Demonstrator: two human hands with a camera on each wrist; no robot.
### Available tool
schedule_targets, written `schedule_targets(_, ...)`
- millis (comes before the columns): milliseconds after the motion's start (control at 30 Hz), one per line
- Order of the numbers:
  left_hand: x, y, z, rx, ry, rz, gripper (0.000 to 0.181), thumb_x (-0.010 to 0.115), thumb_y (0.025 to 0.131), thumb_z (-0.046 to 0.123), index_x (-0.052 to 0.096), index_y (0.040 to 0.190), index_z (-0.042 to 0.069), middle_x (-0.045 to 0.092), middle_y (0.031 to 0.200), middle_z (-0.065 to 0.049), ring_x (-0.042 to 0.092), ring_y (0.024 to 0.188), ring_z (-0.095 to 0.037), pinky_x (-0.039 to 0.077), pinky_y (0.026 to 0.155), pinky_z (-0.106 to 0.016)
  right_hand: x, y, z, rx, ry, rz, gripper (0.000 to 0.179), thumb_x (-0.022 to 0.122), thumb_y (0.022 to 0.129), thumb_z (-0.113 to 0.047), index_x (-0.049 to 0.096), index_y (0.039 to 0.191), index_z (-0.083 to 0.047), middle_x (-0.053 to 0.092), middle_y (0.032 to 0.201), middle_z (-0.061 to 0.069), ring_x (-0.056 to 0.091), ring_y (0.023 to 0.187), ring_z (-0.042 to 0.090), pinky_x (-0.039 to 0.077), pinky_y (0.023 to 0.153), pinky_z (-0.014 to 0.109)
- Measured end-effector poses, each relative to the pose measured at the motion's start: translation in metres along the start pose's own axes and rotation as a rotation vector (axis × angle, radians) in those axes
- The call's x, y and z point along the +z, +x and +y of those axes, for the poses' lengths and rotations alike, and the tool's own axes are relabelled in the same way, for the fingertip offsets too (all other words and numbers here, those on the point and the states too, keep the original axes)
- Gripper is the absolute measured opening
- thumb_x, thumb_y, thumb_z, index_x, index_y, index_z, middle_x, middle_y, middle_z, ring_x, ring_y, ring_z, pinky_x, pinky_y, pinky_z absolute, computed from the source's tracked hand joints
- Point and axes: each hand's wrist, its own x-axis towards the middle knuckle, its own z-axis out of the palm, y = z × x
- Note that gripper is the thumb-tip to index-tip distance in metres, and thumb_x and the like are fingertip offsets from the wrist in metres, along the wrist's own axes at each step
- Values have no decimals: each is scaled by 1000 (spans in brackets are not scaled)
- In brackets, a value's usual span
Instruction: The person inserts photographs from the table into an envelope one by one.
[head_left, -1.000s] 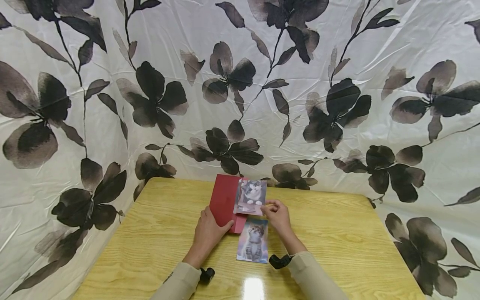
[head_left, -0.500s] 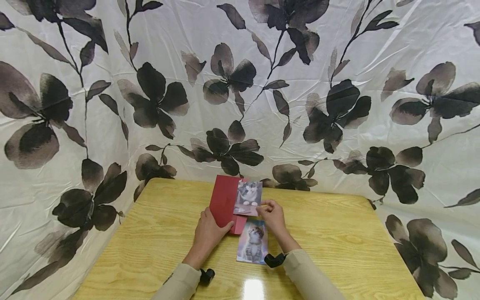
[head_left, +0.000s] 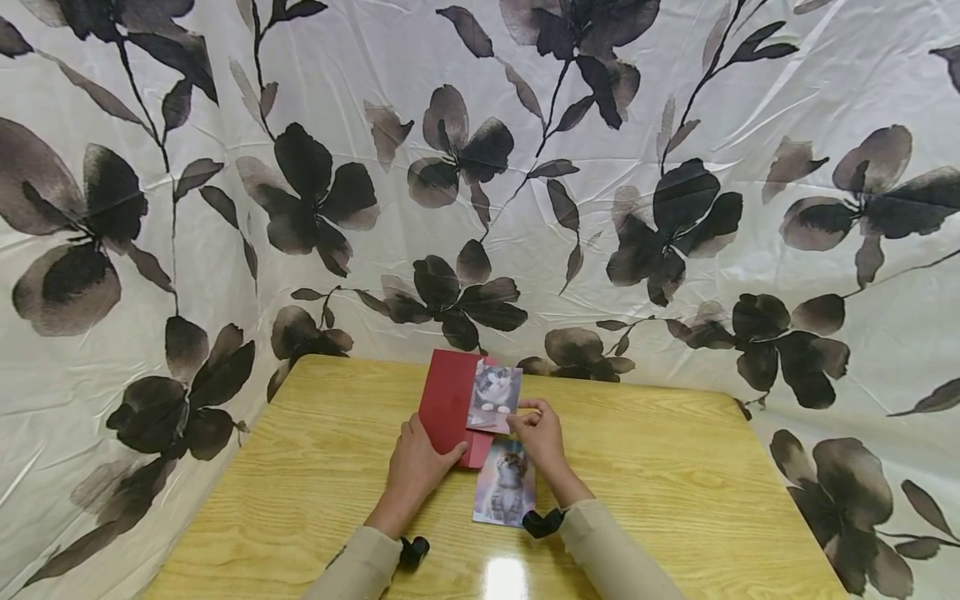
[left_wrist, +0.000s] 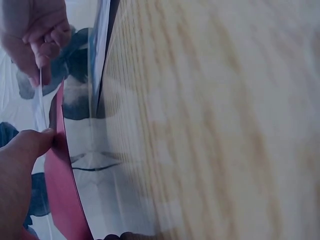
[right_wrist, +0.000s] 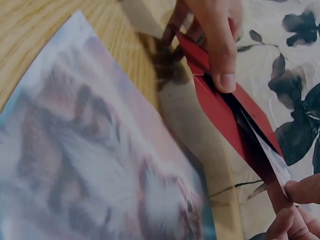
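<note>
Leftward, since the earliest frame, your right hand (head_left: pixel 542 433) has carried the cat photo (head_left: pixel 495 390) closer in over the red envelope (head_left: pixel 444 408), while your left hand (head_left: pixel 417 457) and the envelope have kept their place. Nearest you, the kitten picture (head_left: pixel 504 490) lies flat on the surface (head_left: pixel 660 500), its lower right corner just beside your right wrist's black mount (head_left: pixel 543 523). Bare wood runs from there toward the left and right edges, so you have room sideways. Beyond it, your left hand grips the envelope's near end and your right thumb and fingers pinch the photo's lower right corner. Both things are toward the surface's far edge, with little room behind. Your right-wrist view shows what the head view hides: the envelope gapes, and the photo stands at its mouth; how far inside it reaches, you cannot tell. The left-wrist view gives the photo only as a thin pale edge. The envelope is plain red; the photo shows a grey-and-white cat with pale paws. Floral cloth (head_left: pixel 592 192) hangs behind the far edge.
</note>
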Motion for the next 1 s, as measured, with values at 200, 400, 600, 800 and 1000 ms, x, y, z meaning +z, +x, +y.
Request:
schedule_targets(200, -1, 0, 0, 1, -9, -6, 103, 90, 83, 51, 39, 148, -11, 57, 122, -26, 65, 101, -38, 59, 89, -55, 7, 1, -1, -37, 10, 4, 28, 79, 97, -4, 65, 121, 4, 76, 81, 19, 72, 80, 44, 44, 56, 26)
schedule_targets(400, -1, -1, 1, 0, -7, -4, 101, 90, 83, 51, 40, 147, -10, 58, 120, -24, 64, 101, -37, 59, 89, -54, 14, 2, -3, -49, 15, -11, 27, 79, 97, -6, 66, 120, 2, 76, 81, 15, 72, 81, 44, 48, 59, 25)
schedule_targets(600, 0, -2, 1, -5, -14, -2, 101, 91, 82, 50, 41, 147, -9, 59, 121, -24, 65, 103, -37, 59, 90, -54, 19, 4, -3, -49, -9, -22, 27, 78, 99, -9, 67, 121, 1, 77, 83, 15, 72, 77, 34, 50, 62, 27)
schedule_targets(800, 1, -3, 0, 4, -4, 4, 102, 91, 82, 50, 40, 146, -11, 59, 121, -26, 65, 103, -39, 59, 89, -55, 22, 3, -2, -66, -70, -10, 27, 78, 98, -7, 70, 123, 0, 74, 89, 12, 63, 64, 11, 51, 59, 27)
schedule_targets(1000, 1, -2, -1, 12, 10, 11, 103, 90, 82, 51, 41, 146, -12, 59, 119, -26, 65, 102, -39, 59, 89, -55, 24, 1, -5, -78, -105, -3, 31, 77, 99, -7, 72, 128, 2, 72, 93, 13, 61, 65, 11, 51, 60, 28)
